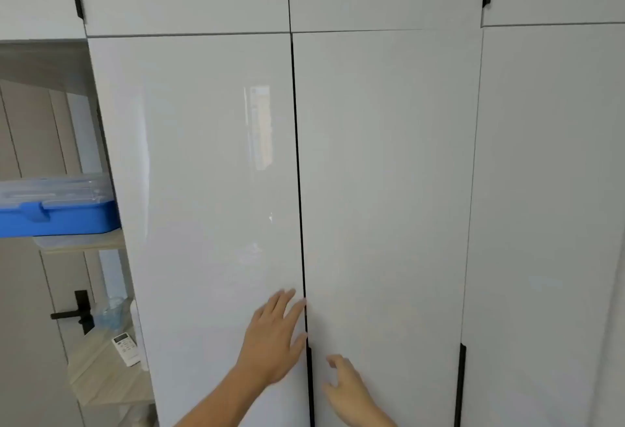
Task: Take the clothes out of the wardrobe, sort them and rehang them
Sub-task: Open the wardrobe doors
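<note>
A: The left hand point(274, 335) lies flat, fingers spread wide, on the left door point(203, 190), fingertips at the dark seam point(299, 173). The right hand point(348, 389), low in the frame, holds nothing, fingers loosely bent against the right door point(385, 173).

B: And the clothes?

A: Not visible (presumably behind the closed wardrobe doors).

B: Risks?

A: Fingers could slip on the glossy panel or get pinched in the seam. A left door flung wide might strike the blue box point(57, 213) on the shelf at left.
</note>
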